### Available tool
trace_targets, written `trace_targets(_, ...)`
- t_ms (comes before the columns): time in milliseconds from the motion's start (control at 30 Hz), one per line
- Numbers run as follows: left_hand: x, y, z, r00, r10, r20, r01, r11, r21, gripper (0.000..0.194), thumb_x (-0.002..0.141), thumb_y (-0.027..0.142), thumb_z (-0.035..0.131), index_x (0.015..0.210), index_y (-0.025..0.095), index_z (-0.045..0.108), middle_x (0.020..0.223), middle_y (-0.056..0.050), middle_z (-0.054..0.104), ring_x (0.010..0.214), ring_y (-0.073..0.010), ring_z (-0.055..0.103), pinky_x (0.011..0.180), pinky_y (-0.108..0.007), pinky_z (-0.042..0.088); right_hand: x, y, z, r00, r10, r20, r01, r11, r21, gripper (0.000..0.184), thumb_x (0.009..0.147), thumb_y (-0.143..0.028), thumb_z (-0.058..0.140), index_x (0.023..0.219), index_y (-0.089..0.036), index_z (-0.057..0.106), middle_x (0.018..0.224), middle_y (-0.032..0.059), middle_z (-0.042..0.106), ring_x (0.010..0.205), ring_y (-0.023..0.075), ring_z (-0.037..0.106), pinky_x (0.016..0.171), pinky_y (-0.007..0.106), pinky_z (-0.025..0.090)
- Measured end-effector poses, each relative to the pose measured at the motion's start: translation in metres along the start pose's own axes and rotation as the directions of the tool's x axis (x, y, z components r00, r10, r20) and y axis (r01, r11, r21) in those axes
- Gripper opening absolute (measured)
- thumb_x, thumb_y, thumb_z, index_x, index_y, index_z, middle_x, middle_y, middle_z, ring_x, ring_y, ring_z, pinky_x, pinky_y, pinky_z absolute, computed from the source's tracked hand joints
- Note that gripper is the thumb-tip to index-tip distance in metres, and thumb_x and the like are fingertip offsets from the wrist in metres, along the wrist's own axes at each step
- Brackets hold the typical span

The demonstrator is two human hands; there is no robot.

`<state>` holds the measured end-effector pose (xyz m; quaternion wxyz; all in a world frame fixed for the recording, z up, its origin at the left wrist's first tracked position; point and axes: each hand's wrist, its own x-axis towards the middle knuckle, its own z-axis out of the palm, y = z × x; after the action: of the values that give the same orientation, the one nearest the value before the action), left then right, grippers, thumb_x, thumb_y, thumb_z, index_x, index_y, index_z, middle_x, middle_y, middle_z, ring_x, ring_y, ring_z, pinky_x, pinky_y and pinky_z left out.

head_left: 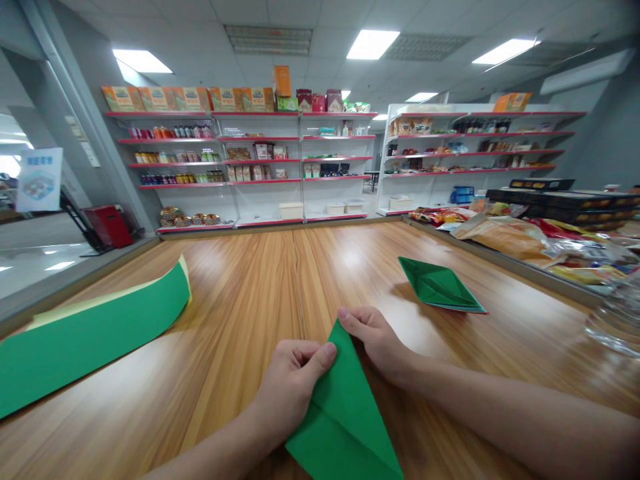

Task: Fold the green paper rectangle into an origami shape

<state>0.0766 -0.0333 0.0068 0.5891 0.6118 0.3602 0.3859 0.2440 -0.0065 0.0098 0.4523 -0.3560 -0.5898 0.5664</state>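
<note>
A green sheet of paper (345, 413), folded to a point at its far end, lies between my hands near the front of the table. My left hand (295, 373) pinches its left edge between thumb and curled fingers. At the tip, my right hand (375, 337) grips the paper with thumb and forefinger. Creases run across the sheet, and its near end passes out of the picture. To the right rests a folded green paper piece (440, 287), with layers of other colours showing under its lower edge.
Green paper sheets (100, 333) with a curled end and a yellowish layer lie at the left. A clear glass vessel (617, 320) stands at the right edge. Packaged snacks (515, 240) lie beyond the wooden table's (240, 287) right rim. Stocked shelves (260, 157) stand behind.
</note>
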Motion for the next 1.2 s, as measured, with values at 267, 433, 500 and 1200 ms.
trace_targets(267,0.001,0.004,-0.007,0.999,0.041,0.003,-0.041,0.996,0.080,0.051,0.083,0.055,0.054,0.052,0.015,0.046,0.052,0.004,0.030,0.049,-0.0086,0.027,0.046,-0.024,0.019,-0.003,-0.003,-0.006,0.982,0.036,0.186,-0.032,0.999,-0.024,0.046,0.080,-0.056,0.058,0.060,-0.016,0.047,0.048,-0.0056,0.039,0.042,0.0064,0.034,0.039,0.020,0.022)
trace_targets(433,0.005,0.004,-0.009,0.987,-0.032,0.160,0.061,0.982,-0.181,0.040,0.077,0.051,0.065,0.076,0.011,0.065,0.065,-0.002,0.056,0.058,-0.0119,0.049,0.056,-0.022,0.038,-0.001,0.004,-0.003,0.996,0.017,0.085,-0.022,0.999,0.049,0.044,0.081,-0.054,0.058,0.062,-0.015,0.052,0.050,-0.0048,0.041,0.043,0.0067,0.033,0.041,0.021,0.024)
trace_targets(500,0.008,0.002,-0.011,0.971,-0.079,0.226,0.138,0.956,-0.259,0.040,0.073,0.048,0.071,0.084,0.009,0.068,0.070,-0.007,0.063,0.064,-0.0156,0.058,0.064,-0.026,0.044,0.000,0.005,-0.002,0.999,-0.017,0.042,0.019,0.999,-0.031,0.043,0.083,-0.052,0.057,0.063,-0.014,0.054,0.052,-0.0038,0.043,0.045,0.0074,0.035,0.043,0.022,0.027)
trace_targets(1200,0.014,0.004,-0.020,0.989,-0.129,0.067,0.141,0.966,-0.216,0.046,0.064,0.050,0.076,0.083,0.008,0.071,0.071,-0.011,0.070,0.063,-0.0214,0.065,0.066,-0.033,0.050,-0.002,0.006,-0.001,0.981,0.020,0.192,0.032,0.964,-0.263,0.040,0.084,-0.052,0.054,0.076,-0.013,0.057,0.057,-0.0027,0.049,0.048,0.0080,0.047,0.040,0.017,0.036)
